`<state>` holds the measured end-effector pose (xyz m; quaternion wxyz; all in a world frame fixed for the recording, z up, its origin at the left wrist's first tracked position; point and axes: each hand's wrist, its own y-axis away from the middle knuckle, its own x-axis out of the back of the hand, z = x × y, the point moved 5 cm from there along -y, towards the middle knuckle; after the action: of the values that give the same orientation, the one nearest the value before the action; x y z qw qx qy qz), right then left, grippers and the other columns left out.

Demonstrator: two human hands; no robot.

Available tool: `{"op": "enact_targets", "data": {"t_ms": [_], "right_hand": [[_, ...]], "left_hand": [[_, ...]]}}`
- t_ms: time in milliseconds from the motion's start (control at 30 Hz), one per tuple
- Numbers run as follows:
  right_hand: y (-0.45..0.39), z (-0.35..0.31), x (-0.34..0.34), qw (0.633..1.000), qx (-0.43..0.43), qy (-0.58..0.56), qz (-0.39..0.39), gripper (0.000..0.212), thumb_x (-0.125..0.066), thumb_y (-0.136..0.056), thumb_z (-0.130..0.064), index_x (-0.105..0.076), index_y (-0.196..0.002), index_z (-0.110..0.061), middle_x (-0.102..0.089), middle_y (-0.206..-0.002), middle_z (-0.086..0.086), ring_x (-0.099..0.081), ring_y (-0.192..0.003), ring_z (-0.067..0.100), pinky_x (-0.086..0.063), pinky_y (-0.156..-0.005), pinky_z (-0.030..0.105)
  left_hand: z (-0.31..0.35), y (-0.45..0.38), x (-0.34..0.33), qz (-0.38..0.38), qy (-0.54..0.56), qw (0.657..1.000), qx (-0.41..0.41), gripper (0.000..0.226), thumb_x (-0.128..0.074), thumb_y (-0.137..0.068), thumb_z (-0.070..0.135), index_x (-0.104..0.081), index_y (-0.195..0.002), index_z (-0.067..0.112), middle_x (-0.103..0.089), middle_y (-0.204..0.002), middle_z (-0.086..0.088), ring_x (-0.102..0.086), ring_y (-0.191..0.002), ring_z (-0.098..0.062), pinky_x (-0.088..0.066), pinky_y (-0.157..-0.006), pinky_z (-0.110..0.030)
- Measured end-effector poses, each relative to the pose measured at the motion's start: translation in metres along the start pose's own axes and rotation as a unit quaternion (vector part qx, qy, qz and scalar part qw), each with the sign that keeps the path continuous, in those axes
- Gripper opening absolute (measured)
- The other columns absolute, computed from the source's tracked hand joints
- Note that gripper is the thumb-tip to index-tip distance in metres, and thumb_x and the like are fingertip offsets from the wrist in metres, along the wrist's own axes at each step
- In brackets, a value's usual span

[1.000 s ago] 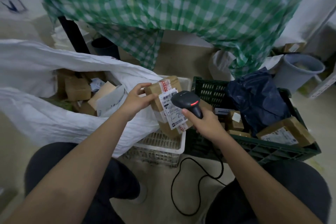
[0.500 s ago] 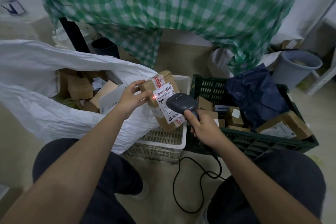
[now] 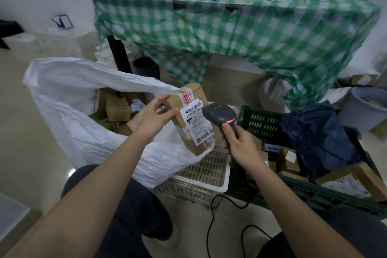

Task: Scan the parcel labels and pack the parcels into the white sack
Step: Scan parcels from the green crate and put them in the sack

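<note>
My left hand [image 3: 154,118] grips a brown cardboard parcel [image 3: 193,139] by its left edge, tilted, with its white label [image 3: 195,121] facing me. A black barcode scanner [image 3: 221,114] sits in the grip of my right hand [image 3: 240,145], its head right beside the label and a red light glowing on it. The white sack [image 3: 83,115] lies open to the left, with several brown parcels [image 3: 117,107] inside. The held parcel hangs over the sack's near edge and a white crate.
A white plastic crate [image 3: 209,176] stands below the parcel. A dark green crate [image 3: 314,192] at the right holds more parcels and a dark blue bag [image 3: 316,136]. A table with a green checked cloth [image 3: 240,33] stands behind. A grey bin [image 3: 366,109] is far right. The scanner cable [image 3: 211,222] trails on the floor.
The camera view has tipped up and back. The parcel has shifted slightly left toward the sack, and the scanner has stayed close beside its label.
</note>
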<state>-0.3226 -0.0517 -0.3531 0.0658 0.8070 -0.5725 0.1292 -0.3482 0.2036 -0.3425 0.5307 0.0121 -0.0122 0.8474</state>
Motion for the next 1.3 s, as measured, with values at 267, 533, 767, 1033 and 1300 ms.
{"op": "enact_targets", "data": {"t_ms": [267, 533, 767, 1033, 1300], "right_hand": [[-0.057, -0.041, -0.055, 0.997, -0.009, -0.071, 0.010, 0.058, -0.048, -0.090, -0.059, -0.060, -0.090, -0.002, -0.056, -0.070, 0.006, -0.051, -0.056, 0.017, -0.041, -0.053, 0.035], [-0.064, -0.029, -0.088, 0.998, -0.015, -0.048, -0.040, 0.051, -0.045, -0.095, -0.054, -0.062, -0.095, -0.005, -0.061, -0.080, 0.005, -0.054, -0.061, 0.016, -0.047, -0.061, 0.032], [-0.057, -0.005, -0.066, 0.997, -0.043, -0.055, -0.027, 0.043, -0.047, -0.095, -0.050, -0.062, -0.092, -0.010, -0.060, -0.080, 0.006, -0.054, -0.061, 0.016, -0.045, -0.055, 0.028], [-0.039, 0.023, -0.018, 0.994, -0.079, -0.069, 0.013, 0.049, -0.045, -0.094, -0.051, -0.057, -0.083, -0.005, -0.053, -0.071, 0.013, -0.052, -0.058, 0.019, -0.043, -0.049, 0.022], [-0.020, 0.093, 0.082, 0.977, -0.187, -0.050, 0.093, 0.046, -0.045, -0.097, -0.050, -0.061, -0.096, -0.007, -0.059, -0.072, 0.008, -0.057, -0.060, 0.018, -0.046, -0.058, 0.027]], "left_hand": [[0.079, -0.007, 0.096, 0.050, -0.308, 0.916, -0.253, 0.058, -0.074, -0.080, 0.006, -0.050, -0.132, 0.019, -0.045, -0.132, -0.003, -0.042, -0.122, -0.009, -0.042, -0.102, -0.031], [0.018, -0.029, 0.133, -0.016, -0.746, 0.665, 0.036, 0.054, -0.053, -0.096, 0.028, -0.035, -0.146, 0.031, -0.005, -0.161, -0.006, 0.000, -0.148, -0.030, -0.014, -0.116, -0.050], [-0.005, -0.026, 0.114, -0.022, -0.618, 0.786, 0.015, 0.037, -0.047, -0.099, 0.028, -0.053, -0.133, 0.014, -0.054, -0.133, -0.006, -0.054, -0.113, -0.024, -0.044, -0.083, -0.030], [0.005, -0.014, 0.022, -0.016, -0.300, 0.953, -0.033, 0.027, -0.059, -0.094, 0.028, -0.061, -0.120, 0.019, -0.065, -0.106, 0.003, -0.062, -0.095, -0.010, -0.050, -0.076, -0.020], [-0.042, -0.022, -0.121, -0.138, -0.281, 0.949, -0.033, 0.024, -0.062, -0.093, 0.023, -0.063, -0.115, 0.015, -0.064, -0.102, 0.005, -0.059, -0.091, -0.005, -0.042, -0.076, -0.009]]}}
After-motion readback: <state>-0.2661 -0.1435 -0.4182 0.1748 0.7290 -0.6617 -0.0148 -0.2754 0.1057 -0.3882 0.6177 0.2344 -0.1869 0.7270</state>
